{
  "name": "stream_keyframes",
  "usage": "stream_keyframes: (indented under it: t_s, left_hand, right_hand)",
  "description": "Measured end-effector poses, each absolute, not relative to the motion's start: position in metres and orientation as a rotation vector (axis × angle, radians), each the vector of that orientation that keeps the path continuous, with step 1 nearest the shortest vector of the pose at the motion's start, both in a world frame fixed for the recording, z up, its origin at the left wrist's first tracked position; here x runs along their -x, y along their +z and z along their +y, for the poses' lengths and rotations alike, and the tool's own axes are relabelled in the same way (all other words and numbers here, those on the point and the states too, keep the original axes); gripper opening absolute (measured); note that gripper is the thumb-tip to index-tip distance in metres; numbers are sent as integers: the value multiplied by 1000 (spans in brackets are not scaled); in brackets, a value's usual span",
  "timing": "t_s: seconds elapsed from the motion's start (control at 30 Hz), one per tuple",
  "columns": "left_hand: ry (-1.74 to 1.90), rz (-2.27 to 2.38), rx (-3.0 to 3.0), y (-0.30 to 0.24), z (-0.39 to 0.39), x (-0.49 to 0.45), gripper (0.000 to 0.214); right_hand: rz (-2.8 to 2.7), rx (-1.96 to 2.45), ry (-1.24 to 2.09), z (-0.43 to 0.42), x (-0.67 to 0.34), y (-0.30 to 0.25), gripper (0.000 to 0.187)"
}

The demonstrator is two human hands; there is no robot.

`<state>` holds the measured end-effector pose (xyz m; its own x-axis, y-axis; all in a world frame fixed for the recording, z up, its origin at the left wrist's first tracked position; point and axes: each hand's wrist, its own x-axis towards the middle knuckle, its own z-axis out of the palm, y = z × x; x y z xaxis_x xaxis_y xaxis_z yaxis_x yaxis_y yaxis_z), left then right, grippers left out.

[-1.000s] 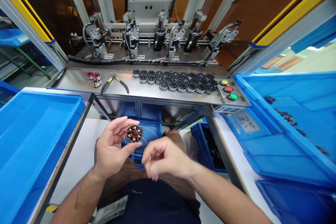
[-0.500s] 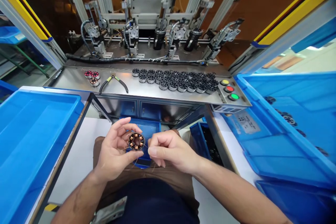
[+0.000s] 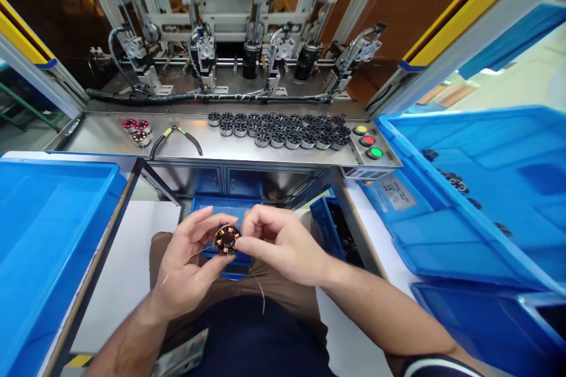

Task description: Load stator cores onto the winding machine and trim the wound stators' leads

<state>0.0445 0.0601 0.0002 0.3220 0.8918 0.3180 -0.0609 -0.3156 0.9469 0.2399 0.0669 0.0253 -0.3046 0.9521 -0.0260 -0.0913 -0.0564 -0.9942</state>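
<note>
My left hand (image 3: 188, 265) holds a small round wound stator (image 3: 226, 239) with copper coils between thumb and fingers, above my lap. My right hand (image 3: 280, 244) is closed in a pinch right against the stator's right edge, gripping its thin copper wire (image 3: 260, 291), which trails down over my lap. Both hands hover in front of the bench edge.
A steel bench (image 3: 247, 153) carries several black unwound stator cores (image 3: 278, 129), pliers (image 3: 174, 138), three finished stators (image 3: 137, 129) and yellow, red and green buttons (image 3: 368, 140). Large blue trays sit at left (image 3: 48, 218) and right (image 3: 477, 188). A winding machine (image 3: 243, 53) stands behind.
My right hand has come up and left from below the stator until its pinch touches the stator's edge. The view has shifted a little to the right and down.
</note>
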Motion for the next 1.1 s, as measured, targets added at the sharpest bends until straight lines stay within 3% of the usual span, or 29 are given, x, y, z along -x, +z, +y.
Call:
stream_keyframes:
  t_s: [0.37, 0.63, 0.8, 1.1]
  left_hand:
    - [1077, 629, -1150, -8, 70, -41, 37]
    - [1158, 698, -1062, -15, 72, -57, 66]
    - [1320, 826, -1181, -19, 66, -61, 45]
    - [1457, 897, -1641, -8, 58, -58, 45]
  right_hand:
    - [-1068, 892, 1445, 51, -226, 2, 30]
    - [-1123, 858, 1282, 42, -218, -5, 24]
    - [-1131, 891, 1298, 38, -216, -13, 24]
    - [-1327, 787, 1180, 51, -223, -1, 19]
